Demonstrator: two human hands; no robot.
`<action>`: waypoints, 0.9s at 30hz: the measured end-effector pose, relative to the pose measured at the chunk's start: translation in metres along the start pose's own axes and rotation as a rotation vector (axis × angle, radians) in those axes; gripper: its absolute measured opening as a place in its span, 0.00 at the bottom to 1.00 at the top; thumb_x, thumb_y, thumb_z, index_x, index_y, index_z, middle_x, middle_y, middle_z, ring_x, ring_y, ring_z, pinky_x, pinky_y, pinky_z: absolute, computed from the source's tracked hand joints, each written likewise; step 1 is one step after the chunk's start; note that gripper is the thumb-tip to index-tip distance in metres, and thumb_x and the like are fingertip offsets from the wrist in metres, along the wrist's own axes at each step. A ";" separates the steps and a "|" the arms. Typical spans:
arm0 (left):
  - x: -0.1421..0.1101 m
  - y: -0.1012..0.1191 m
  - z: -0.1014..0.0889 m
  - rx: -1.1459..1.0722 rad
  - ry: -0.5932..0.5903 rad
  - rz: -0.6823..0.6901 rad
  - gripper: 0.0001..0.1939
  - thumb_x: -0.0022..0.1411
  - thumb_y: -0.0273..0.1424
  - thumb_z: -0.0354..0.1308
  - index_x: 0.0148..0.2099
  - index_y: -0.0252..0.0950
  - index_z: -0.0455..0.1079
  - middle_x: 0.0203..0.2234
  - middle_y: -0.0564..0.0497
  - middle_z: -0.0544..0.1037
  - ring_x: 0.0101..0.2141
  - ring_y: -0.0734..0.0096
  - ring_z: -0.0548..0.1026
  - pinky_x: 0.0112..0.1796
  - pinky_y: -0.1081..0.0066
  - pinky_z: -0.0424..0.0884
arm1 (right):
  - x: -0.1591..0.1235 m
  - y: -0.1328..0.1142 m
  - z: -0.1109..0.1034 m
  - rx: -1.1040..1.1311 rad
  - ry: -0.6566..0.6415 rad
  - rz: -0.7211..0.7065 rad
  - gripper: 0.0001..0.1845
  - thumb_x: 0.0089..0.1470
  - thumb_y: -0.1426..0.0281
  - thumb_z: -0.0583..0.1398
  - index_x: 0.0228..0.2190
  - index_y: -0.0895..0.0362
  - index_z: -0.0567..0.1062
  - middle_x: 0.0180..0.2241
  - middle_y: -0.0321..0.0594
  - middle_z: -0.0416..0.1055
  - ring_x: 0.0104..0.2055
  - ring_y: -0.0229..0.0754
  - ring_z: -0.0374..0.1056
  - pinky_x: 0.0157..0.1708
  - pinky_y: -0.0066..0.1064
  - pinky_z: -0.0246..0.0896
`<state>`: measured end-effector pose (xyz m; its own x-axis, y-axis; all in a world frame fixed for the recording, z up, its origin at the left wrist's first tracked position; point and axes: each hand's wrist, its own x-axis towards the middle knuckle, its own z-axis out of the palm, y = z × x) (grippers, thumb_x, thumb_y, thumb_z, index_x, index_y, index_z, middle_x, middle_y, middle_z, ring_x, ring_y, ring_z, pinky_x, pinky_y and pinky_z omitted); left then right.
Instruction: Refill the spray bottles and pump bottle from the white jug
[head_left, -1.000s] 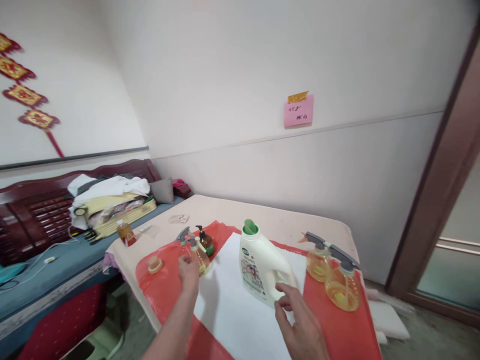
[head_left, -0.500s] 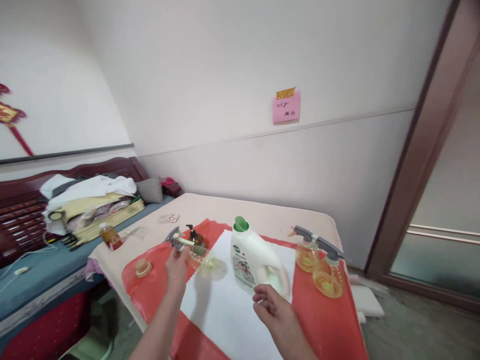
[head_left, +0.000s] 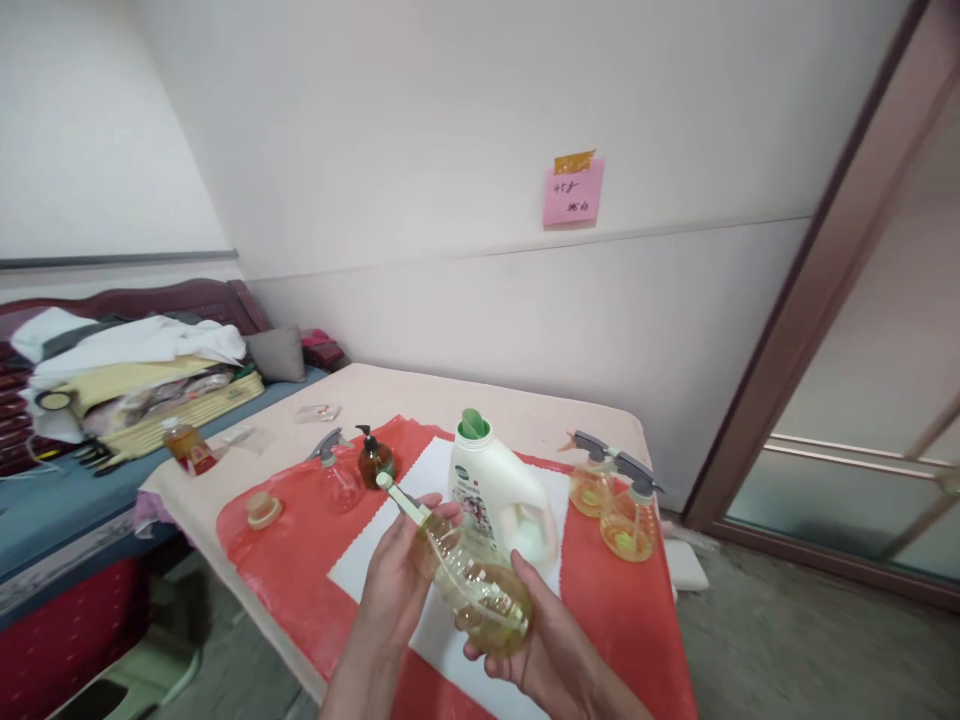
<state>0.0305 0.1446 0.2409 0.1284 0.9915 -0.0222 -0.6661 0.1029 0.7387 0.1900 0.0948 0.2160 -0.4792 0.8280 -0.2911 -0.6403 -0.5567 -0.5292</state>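
Both hands hold a clear yellowish spray bottle (head_left: 474,580), tilted with its pale nozzle toward the upper left. My left hand (head_left: 401,560) is closed around its neck, just below the sprayer head. The bottle's rounded base rests in my right hand (head_left: 532,640), fingers curled under it. A tube shows inside. Right behind stands a white detergent jug (head_left: 501,490) with a green cap (head_left: 473,424), on a white sheet (head_left: 442,648). Left of the jug are a brown pump bottle (head_left: 374,462) and a clear pinkish spray bottle (head_left: 341,484).
Two spray bottles with yellow liquid (head_left: 628,532) stand at the right on a red cloth (head_left: 300,590). A round beige lid (head_left: 263,510) lies at the left. Beyond are a bottle of amber liquid (head_left: 187,446), a small plastic packet (head_left: 317,413) and a pink note (head_left: 573,192) on the wall.
The yellowish spray bottle has come nearer, from the left over the sheet to the front of the jug. My right hand, empty before, now holds its base. The view has shifted slightly.
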 end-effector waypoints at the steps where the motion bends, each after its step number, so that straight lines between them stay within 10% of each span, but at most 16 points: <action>1: 0.001 0.000 -0.003 -0.021 -0.002 -0.008 0.15 0.59 0.36 0.61 0.45 0.33 0.74 0.41 0.40 0.80 0.45 0.56 0.76 0.46 0.60 0.69 | 0.001 0.002 0.001 -0.002 0.009 0.007 0.32 0.53 0.44 0.53 0.45 0.57 0.67 0.31 0.44 0.76 0.25 0.40 0.72 0.21 0.24 0.57; 11: 0.010 -0.001 -0.006 -0.033 0.127 0.020 0.13 0.58 0.37 0.63 0.41 0.33 0.73 0.38 0.41 0.81 0.42 0.59 0.77 0.47 0.61 0.69 | 0.018 0.005 -0.014 -0.595 0.149 -0.404 0.38 0.39 0.55 0.68 0.50 0.53 0.64 0.43 0.44 0.71 0.41 0.47 0.70 0.39 0.38 0.64; 20: 0.007 -0.001 -0.003 -0.028 0.160 0.019 0.15 0.56 0.38 0.64 0.40 0.33 0.73 0.39 0.41 0.80 0.42 0.60 0.77 0.43 0.64 0.70 | 0.016 0.026 -0.029 -1.473 0.373 -1.003 0.39 0.45 0.70 0.64 0.57 0.43 0.59 0.59 0.43 0.57 0.63 0.56 0.52 0.60 0.55 0.49; 27: 0.006 0.006 -0.005 -0.067 0.095 -0.015 0.12 0.58 0.36 0.63 0.40 0.32 0.73 0.38 0.40 0.81 0.42 0.58 0.78 0.45 0.62 0.70 | 0.012 0.009 -0.005 -0.258 0.166 -0.220 0.38 0.52 0.42 0.52 0.56 0.51 0.57 0.54 0.51 0.65 0.48 0.52 0.69 0.42 0.42 0.66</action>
<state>0.0234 0.1512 0.2416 0.0703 0.9926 -0.0990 -0.7130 0.1194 0.6909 0.1812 0.1004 0.2037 -0.2295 0.9372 -0.2626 -0.5347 -0.3468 -0.7706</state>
